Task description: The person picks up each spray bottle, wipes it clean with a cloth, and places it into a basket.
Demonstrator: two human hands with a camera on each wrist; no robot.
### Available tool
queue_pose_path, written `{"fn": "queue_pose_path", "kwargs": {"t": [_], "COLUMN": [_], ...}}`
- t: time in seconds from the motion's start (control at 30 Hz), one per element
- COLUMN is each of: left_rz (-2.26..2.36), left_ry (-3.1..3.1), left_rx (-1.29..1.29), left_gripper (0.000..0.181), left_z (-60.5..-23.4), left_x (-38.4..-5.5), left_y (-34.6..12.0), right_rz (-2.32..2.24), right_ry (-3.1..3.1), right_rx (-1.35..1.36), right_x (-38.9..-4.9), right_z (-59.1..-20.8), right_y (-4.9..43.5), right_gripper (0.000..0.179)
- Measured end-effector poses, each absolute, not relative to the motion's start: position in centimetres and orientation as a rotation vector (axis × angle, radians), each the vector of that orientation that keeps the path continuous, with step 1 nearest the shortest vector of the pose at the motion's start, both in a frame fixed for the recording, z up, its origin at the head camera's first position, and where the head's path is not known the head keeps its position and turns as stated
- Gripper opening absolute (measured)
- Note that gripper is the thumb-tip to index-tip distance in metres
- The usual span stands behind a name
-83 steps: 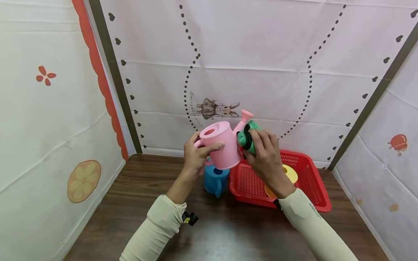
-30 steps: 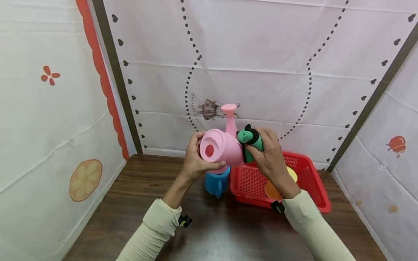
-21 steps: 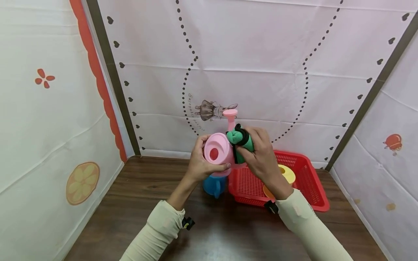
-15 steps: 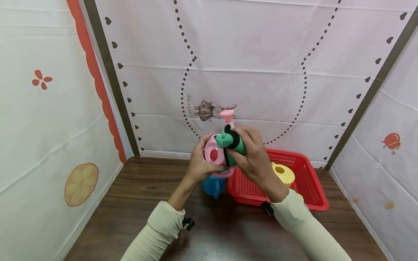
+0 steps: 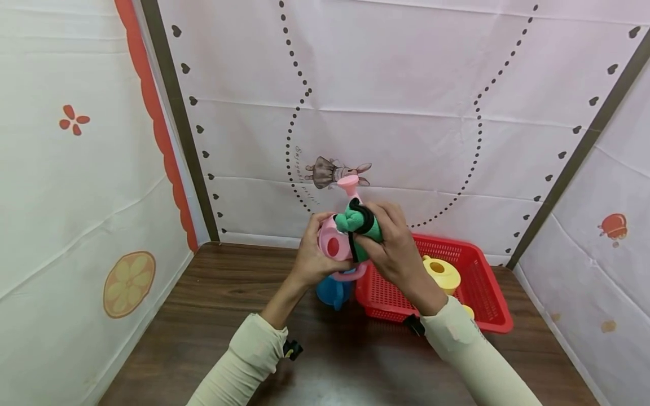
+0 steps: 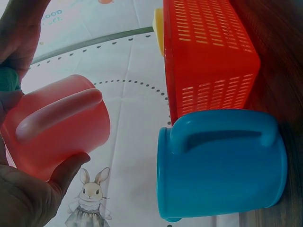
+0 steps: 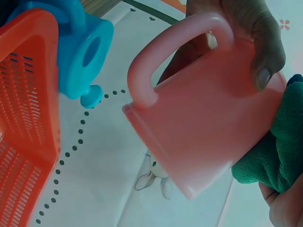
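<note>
My left hand (image 5: 311, 258) grips a pink toy watering can (image 7: 203, 113) by its body, above the table. The can is tilted so its top opening faces the head camera and its spout points to the back wall. My right hand (image 5: 396, 248) holds a bunched green cloth (image 5: 350, 220) with black edging against the can's top and right side. In the right wrist view the cloth lies along the can's edge, opposite the loop handle. The cloth and right hand cover part of the can's top. A blue watering can (image 6: 222, 165) stands on the table below.
Right of the blue can sits a red perforated basket (image 5: 495, 290) with a yellow watering can (image 5: 447, 276) inside. The brown wooden table (image 5: 228, 304) meets a printed fabric wall (image 5: 406, 135) at the back, with more fabric at both sides.
The pink can has been turned, swinging its spout leftward and its top toward the head camera. My right hand has shifted left, bringing the cloth from the spout side over the can's top.
</note>
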State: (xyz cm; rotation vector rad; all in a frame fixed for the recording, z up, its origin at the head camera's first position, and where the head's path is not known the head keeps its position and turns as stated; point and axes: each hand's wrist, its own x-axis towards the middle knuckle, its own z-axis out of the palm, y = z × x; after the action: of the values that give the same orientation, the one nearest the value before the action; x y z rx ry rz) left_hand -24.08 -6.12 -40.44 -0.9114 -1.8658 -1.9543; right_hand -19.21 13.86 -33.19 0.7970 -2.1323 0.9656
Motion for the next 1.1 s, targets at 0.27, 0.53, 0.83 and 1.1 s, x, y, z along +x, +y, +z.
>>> {"fn": "queue_pose_path", "kwargs": {"t": [0.27,0.53,0.83,1.1], "left_rz": [-2.022,-1.979,-1.986,-1.993], "left_ry": [-1.862,-1.890,-1.955,-1.960], "left_rx": [-0.834,-0.771,-0.759,-0.871], "left_gripper": [0.098,0.097,0.097,0.098], "left_z": [-40.0,-39.8,-39.7,-39.7], "left_x": [-23.9,-24.0,-24.0,-24.2], "left_y": [-6.1,-6.7,-6.6,-5.8], "right_rz": [0.996,0.986,0.983,0.968], "right_ry": [-2.178,-2.239,-2.247,-2.176], "right_rx": [0.723,0.545,0.553,0.727], "right_x": [-19.7,-21.3,-21.2,-20.0], "right_z": [-33.7,-34.8,-34.8,-33.3], "right_y": [15.2,17.5,17.4,14.8], "right_gripper": [0.048,0.044,0.044,0.045]}}
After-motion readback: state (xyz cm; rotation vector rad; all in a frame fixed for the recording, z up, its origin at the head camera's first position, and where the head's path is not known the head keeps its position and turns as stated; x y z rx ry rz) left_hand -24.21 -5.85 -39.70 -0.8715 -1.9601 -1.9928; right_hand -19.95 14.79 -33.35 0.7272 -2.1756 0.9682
